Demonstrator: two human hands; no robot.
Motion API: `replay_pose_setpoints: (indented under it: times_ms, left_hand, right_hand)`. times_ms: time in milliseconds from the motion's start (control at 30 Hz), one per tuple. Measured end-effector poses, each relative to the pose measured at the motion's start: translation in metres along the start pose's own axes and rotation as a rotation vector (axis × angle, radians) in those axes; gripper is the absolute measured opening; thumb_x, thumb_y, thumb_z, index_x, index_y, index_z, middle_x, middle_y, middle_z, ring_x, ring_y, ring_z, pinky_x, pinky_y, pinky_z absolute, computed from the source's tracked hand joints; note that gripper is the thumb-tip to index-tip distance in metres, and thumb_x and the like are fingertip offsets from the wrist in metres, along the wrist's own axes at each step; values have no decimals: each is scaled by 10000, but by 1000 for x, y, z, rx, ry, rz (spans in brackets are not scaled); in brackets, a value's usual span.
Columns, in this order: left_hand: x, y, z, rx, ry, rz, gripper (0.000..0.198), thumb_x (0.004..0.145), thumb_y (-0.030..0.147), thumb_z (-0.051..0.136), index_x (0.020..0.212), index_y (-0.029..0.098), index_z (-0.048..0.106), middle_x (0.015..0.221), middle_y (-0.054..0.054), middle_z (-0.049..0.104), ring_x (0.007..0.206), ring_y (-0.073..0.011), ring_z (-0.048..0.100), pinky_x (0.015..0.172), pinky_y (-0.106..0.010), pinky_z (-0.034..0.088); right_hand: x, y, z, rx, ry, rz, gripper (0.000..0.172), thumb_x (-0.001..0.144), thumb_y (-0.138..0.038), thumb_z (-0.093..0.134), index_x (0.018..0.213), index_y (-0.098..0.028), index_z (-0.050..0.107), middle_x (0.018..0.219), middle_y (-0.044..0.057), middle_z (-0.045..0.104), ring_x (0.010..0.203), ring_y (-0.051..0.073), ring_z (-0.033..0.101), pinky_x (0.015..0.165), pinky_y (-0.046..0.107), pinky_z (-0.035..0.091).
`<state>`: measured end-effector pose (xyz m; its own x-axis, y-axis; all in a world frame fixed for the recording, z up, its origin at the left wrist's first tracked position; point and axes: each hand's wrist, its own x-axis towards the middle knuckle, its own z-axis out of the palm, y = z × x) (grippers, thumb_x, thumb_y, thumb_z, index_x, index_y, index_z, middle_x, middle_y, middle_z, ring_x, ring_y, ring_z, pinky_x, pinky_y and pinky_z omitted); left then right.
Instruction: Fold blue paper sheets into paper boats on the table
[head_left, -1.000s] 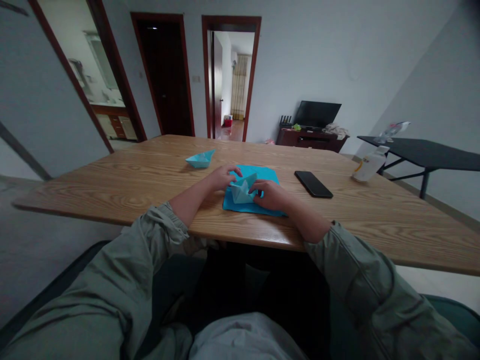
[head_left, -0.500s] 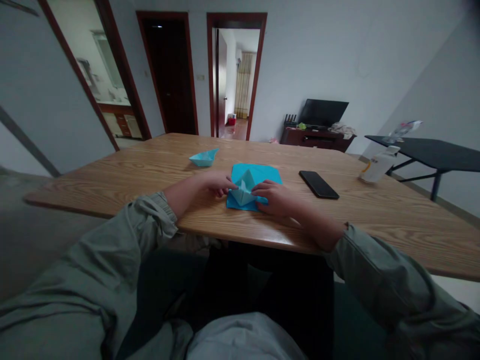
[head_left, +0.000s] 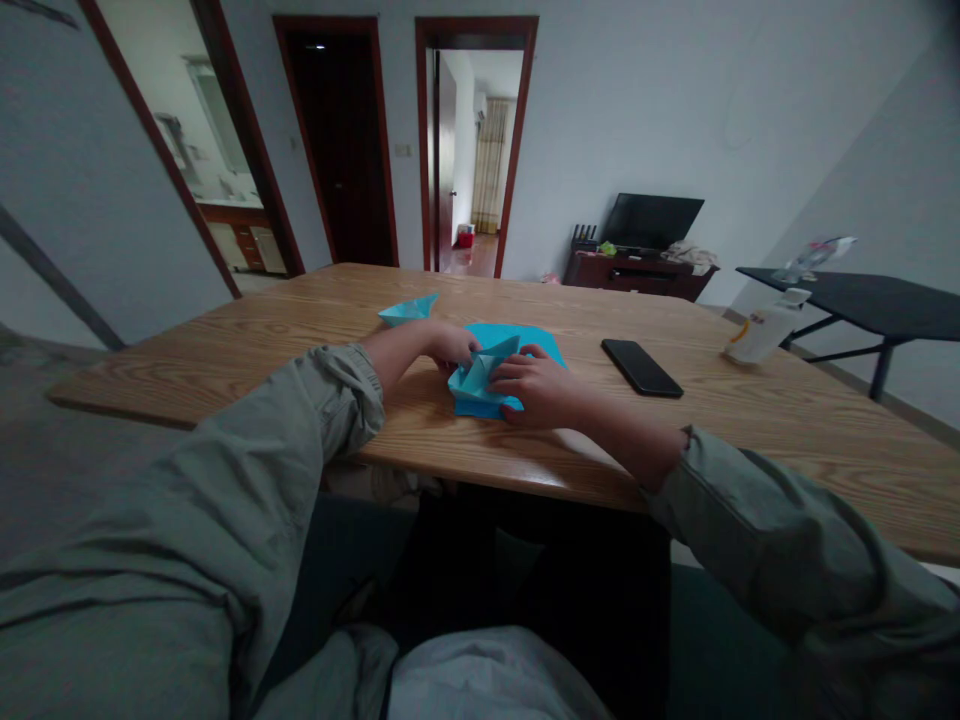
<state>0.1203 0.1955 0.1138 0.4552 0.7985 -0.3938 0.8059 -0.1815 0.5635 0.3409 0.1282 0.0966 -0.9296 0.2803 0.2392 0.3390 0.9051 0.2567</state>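
Note:
A light blue folded paper boat [head_left: 471, 383] sits tilted between my hands, over a stack of brighter blue paper sheets [head_left: 551, 346]. My left hand [head_left: 451, 345] pinches it at its far left side, the fingertips partly tucked behind the paper. My right hand [head_left: 536, 386] grips the right side, thumb low and fingers across the top. Beyond my left wrist stands a second light blue paper boat [head_left: 409, 309], its lower part partly covered by my forearm.
A black phone [head_left: 641, 367] lies on the wooden table [head_left: 300, 330] to the right of the paper. Farther right stands a white bottle [head_left: 766, 328]. Past the table are a black folding table [head_left: 885, 300] and a television [head_left: 651, 222] on a low cabinet.
The paper boat has turned, so its peak now points to the right. My left hand has moved forward to its far side, and my left forearm now overlaps the second boat.

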Motion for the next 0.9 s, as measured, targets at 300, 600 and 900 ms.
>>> replay_pose_setpoints:
  times_ms: [300, 600, 900]
  left_hand:
    - [-3, -13, -3, -366, -156, -42, 302, 479, 82, 699, 757, 201, 712, 655, -33, 680, 609, -198, 614, 530, -302, 526]
    - [3, -12, -4, -186, 49, 57, 218, 480, 91, 651, 678, 177, 684, 527, 8, 548, 450, -125, 478, 431, -233, 426]
    - [12, -10, -1, 133, 95, 112, 172, 478, 188, 672, 645, 201, 712, 521, -1, 567, 471, -132, 477, 451, -228, 413]
  right_hand:
    - [8, -4, 8, -110, 43, -93, 214, 848, -193, 559, 1039, -185, 658, 1077, 114, 634, 1030, 256, 527, 951, 423, 273]
    - [13, -7, 16, -84, -51, -100, 153, 912, -167, 499, 907, -152, 651, 869, 91, 641, 816, 198, 542, 768, 335, 344]
    - [19, -2, 13, -24, -160, -14, 187, 836, -116, 530, 920, -155, 692, 902, 103, 683, 824, 215, 592, 747, 331, 384]
